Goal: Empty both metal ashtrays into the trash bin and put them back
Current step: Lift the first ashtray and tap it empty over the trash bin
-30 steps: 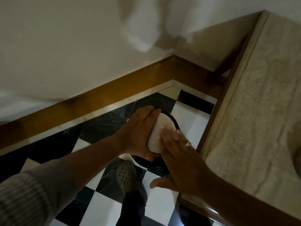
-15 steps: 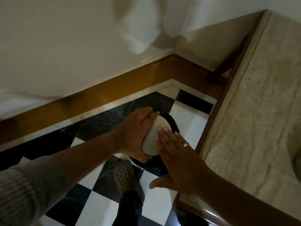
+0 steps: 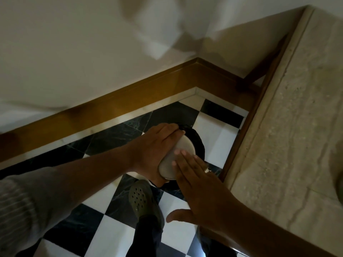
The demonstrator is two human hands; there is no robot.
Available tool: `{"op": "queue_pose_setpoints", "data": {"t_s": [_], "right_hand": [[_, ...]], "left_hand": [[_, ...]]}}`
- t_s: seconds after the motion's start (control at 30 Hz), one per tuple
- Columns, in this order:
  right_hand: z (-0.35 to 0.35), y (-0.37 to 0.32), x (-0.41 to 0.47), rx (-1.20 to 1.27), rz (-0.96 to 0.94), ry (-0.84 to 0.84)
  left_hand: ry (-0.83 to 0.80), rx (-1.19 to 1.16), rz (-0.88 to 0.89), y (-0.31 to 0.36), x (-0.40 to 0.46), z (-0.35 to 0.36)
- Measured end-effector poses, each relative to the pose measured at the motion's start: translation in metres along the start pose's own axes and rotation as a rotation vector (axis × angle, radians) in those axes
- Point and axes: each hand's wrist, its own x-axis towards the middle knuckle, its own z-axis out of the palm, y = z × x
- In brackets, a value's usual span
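Far left: a grey ribbed sleeve (image 3: 16, 210) on the left forearm. Below centre, on the black-and-white checkered floor (image 3: 104, 236), a green perforated clog (image 3: 143, 201). Left hand (image 3: 156, 147) clamped around a round metal ashtray (image 3: 176, 160), fingers (image 3: 167, 130) wrapped over its upper edge, thumb under the lower edge; ashtray turned on edge, its smooth underside toward the camera, held directly above the dark opening of the trash bin (image 3: 197, 145) on the floor. Right hand (image 3: 202, 190) flat and open, fingers together, thumb spread, fingertips touching the ashtray's underside; a ring (image 3: 206, 170) on one finger. Far right: a pale stone surface (image 3: 289, 127) with a wooden edge.
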Motion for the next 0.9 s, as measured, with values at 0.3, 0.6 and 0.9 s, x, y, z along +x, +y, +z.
{"op": "queue_pose_setpoints", "data": {"t_s": [0.3, 0.6, 0.9], "right_hand": [[0.002, 0.005, 0.004, 0.052, -0.001, 0.011], [0.003, 0.017, 0.008, -0.002, -0.061, -0.031], [0.005, 0.025, 0.011, 0.003, -0.117, -0.026]], "left_hand": [[-0.025, -0.035, -0.031, 0.001, -0.004, 0.0], [-0.029, -0.063, -0.095, 0.001, -0.001, 0.001], [0.032, 0.003, -0.043, 0.001, 0.005, 0.001]]}}
